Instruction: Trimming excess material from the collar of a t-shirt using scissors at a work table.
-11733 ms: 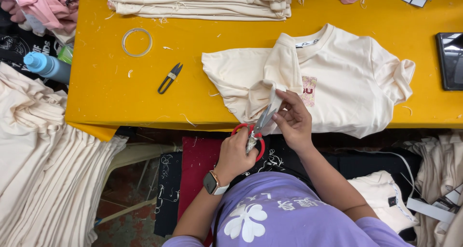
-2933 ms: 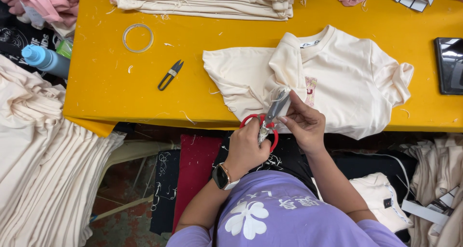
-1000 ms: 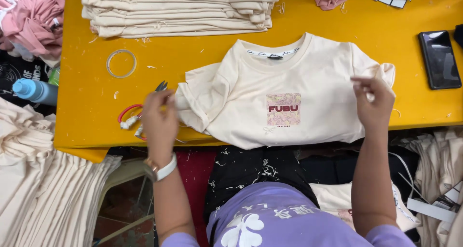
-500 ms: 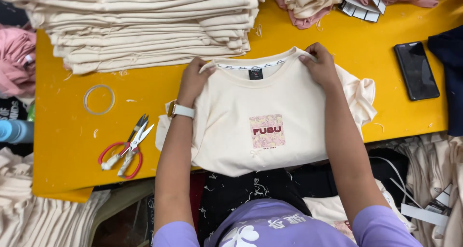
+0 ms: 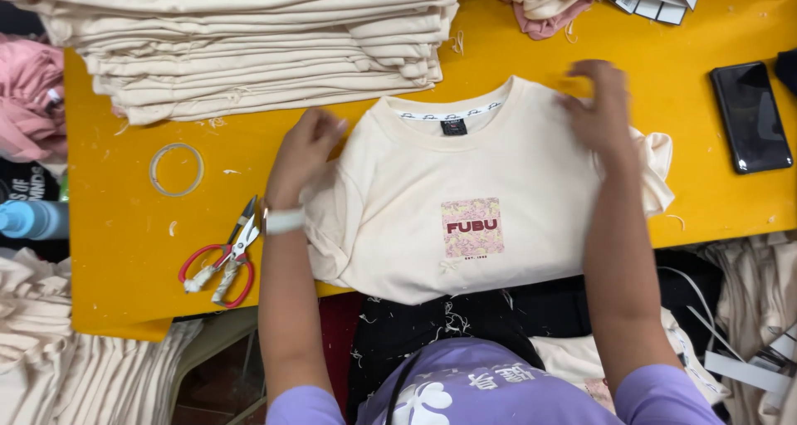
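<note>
Cream t-shirt [image 5: 465, 201] lies flat under both hands: left hand [image 5: 303, 147] fingers loosely curled, right hand [image 5: 598, 101] fingers spread, gripping nothing.

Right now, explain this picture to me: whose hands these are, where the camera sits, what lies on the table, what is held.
One camera, worn on the person's head, looks down at their own bare hands. The left hand and right hand rest on the shoulders of a cream T-shirt spread on a yellow table; neither grips a tool. Beside the left hand lie red scissors and a tape ring. A stack of folded shirts sits behind, and a phone lies to the right.
</note>
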